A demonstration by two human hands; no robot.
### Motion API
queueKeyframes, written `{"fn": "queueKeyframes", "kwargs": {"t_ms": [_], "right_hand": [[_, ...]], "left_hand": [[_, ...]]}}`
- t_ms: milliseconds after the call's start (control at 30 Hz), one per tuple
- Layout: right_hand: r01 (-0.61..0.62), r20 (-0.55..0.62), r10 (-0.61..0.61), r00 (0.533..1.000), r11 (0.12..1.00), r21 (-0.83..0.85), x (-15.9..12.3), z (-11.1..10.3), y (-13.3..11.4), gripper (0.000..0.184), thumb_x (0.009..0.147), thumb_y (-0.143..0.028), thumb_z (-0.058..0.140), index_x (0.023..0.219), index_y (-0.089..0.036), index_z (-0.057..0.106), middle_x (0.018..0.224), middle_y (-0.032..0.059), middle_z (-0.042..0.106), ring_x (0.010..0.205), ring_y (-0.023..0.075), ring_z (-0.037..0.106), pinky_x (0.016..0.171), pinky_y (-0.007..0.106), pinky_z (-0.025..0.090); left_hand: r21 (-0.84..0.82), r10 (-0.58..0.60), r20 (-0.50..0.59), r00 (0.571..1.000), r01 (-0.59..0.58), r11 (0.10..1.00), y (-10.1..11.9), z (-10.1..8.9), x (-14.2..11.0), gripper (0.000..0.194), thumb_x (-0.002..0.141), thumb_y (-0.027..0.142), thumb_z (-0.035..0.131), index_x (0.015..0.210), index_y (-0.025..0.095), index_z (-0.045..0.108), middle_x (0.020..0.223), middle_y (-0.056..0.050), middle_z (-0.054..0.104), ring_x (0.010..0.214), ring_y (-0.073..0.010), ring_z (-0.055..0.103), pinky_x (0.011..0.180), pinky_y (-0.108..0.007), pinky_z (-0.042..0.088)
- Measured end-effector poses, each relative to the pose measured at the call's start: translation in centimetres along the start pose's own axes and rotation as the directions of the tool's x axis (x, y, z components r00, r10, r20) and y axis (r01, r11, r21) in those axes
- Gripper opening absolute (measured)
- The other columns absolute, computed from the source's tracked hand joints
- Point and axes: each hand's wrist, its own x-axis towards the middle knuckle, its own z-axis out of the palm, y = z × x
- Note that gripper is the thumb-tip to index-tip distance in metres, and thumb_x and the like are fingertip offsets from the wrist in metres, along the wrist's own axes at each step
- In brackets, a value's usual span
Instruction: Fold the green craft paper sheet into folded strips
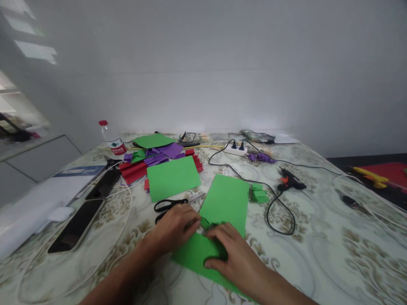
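Note:
My left hand (178,226) is closed, with thumb and fingers pinching at the far edge of a green paper sheet (193,254) near the table's front. A narrow raised strip along that edge looks folded, though my fingers partly cover it. My right hand (235,256) grips the same sheet, its fingers curled at the far edge and its thumb lying on the paper. Just beyond lies a second green sheet (227,197), partly behind my hands. Black-handled scissors (168,205) lie beside my left hand, which hides part of their handle.
A third green sheet (173,178) rests before red and purple paper pieces. A folded green piece (259,193) and a glue gun (290,181) are to the right. Cables run from a power strip (235,149). Phones (78,224) and a bottle (113,142) stand left.

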Motion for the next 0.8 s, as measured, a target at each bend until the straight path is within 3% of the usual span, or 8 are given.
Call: {"fn": "queueKeyframes", "kwargs": {"t_ms": [233,500,800], "right_hand": [[-0.013,-0.005,0.013,1.0,1.0,-0.001,0.04,0.36,0.59,0.046,0.067,-0.019,0.091,0.105,-0.02,0.065,0.111,0.007,0.065,0.11,0.0288,0.058,0.097,0.041,0.046],[-0.035,0.021,0.035,0.999,0.999,-0.025,0.37,0.02,0.49,0.048,0.065,-0.02,0.092,0.106,-0.021,0.066,0.112,0.0063,0.066,0.111,0.0282,0.057,0.099,0.039,0.044],[-0.079,0.047,0.084,0.995,0.991,-0.106,0.42,-0.08,0.54,0.041,0.066,-0.024,0.087,0.102,-0.021,0.07,0.107,0.0067,0.067,0.102,0.0271,0.063,0.088,0.034,0.047]], "left_hand": [[0.003,-0.003,0.119,0.993,0.002,1.0,0.45,-0.15,-0.05,0.011,0.092,0.023,0.059,0.083,0.02,0.064,0.08,-0.003,0.066,0.08,-0.0188,0.063,0.073,-0.03,0.043],[-0.036,-0.02,0.138,0.99,0.025,0.999,0.69,-0.09,-0.36,0.005,0.087,0.025,0.062,0.089,0.021,0.065,0.081,-0.001,0.066,0.077,-0.0185,0.062,0.071,-0.03,0.041],[-0.047,-0.029,0.134,0.991,0.036,0.998,0.83,-0.01,-0.39,0.007,0.086,0.027,0.062,0.091,0.022,0.065,0.076,0.0,0.065,0.073,-0.0182,0.061,0.069,-0.03,0.04]]}}
